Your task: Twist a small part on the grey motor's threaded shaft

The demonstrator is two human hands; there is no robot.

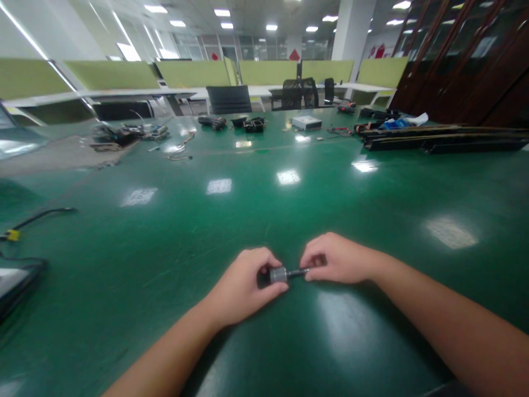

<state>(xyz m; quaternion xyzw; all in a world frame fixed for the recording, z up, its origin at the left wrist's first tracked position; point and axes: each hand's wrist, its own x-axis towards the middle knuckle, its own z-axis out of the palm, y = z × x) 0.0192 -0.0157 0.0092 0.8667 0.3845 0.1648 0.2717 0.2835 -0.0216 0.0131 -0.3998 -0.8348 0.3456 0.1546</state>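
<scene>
A small grey metal cylinder point(278, 274) with a thin dark shaft point(298, 272) sticking out to its right is held just above the green table point(264, 198). My left hand point(243, 286) is closed around the cylinder's left end. Pinching the far tip of the shaft is my right hand point(336, 259), fingers pressed together. Both forearms rest low over the table's near edge.
A black cable with a yellow tag point(12, 234) and a dark flat device point(16, 281) lie at the left. Far across the table sit tools and wires point(128, 133), a small white box point(306, 122) and long dark bars point(446, 140). Office chairs point(228, 99) stand behind.
</scene>
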